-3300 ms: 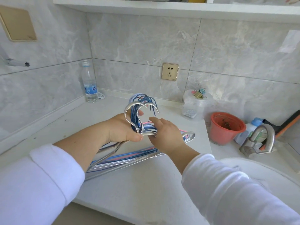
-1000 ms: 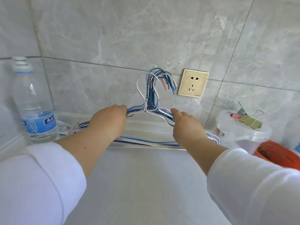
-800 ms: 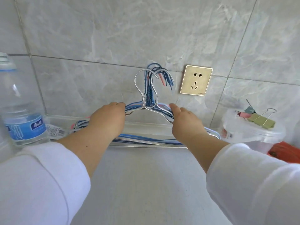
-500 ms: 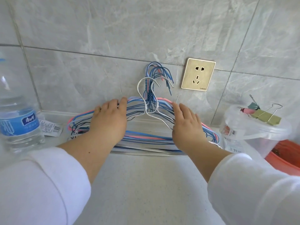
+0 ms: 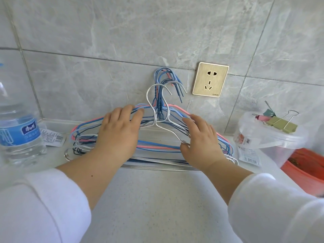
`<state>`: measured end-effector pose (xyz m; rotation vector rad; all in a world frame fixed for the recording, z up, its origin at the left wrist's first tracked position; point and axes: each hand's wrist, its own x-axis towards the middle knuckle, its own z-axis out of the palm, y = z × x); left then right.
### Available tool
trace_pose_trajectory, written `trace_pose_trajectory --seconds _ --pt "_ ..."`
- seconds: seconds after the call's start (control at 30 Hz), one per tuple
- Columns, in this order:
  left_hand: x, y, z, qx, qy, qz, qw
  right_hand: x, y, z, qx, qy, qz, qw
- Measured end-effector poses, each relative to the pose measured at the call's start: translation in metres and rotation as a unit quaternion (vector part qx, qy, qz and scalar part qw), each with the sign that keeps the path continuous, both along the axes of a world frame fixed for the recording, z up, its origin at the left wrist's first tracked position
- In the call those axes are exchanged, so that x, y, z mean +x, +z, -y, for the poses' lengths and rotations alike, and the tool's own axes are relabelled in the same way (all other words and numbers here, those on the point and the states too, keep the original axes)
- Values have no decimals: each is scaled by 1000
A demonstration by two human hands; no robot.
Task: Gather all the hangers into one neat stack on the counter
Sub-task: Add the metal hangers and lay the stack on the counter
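Water bottle (image 5: 18, 127) at left, gold wall socket (image 5: 210, 79), lidded tub (image 5: 270, 135) topped with binder clips (image 5: 278, 121)

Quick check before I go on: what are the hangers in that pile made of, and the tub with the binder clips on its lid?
Silver hanger: looks like bare metal wire, shiny with bright glints. Blue and pink hangers: thin wire, apparently with a matte coloured coating; the core is not visible. Tub: translucent, cloudy plastic, contents dimly showing through.

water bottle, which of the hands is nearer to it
Left. The left hand rests on the hangers just right of the water bottle; the right hand lies farther right, beyond the hooks.
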<state>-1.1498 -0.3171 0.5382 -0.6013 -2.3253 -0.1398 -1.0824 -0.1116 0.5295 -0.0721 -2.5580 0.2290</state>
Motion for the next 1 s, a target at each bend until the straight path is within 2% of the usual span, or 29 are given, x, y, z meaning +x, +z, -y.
trace_pose_trajectory --seconds 0.13,0.27,0.47,0.6,0.8,1.0 --pt "-4 -4 7 51 33 46 997 -3 0 6 37 11 7 999" --pt "-6 -9 8 52 49 77 994 -5 -4 8 45 -8 18 999" --pt "-3 -9 9 67 50 73 994 0 -4 4 17 -19 12 1000" --pt "2 -6 3 58 29 62 996 5 -3 4 7 -8 12 1000" --pt "3 -7 -2 34 41 116 992 6 -5 4 1 -20 20 1000" --pt "9 -4 -1 21 54 132 990 7 -5 0 5 -38 39 998"
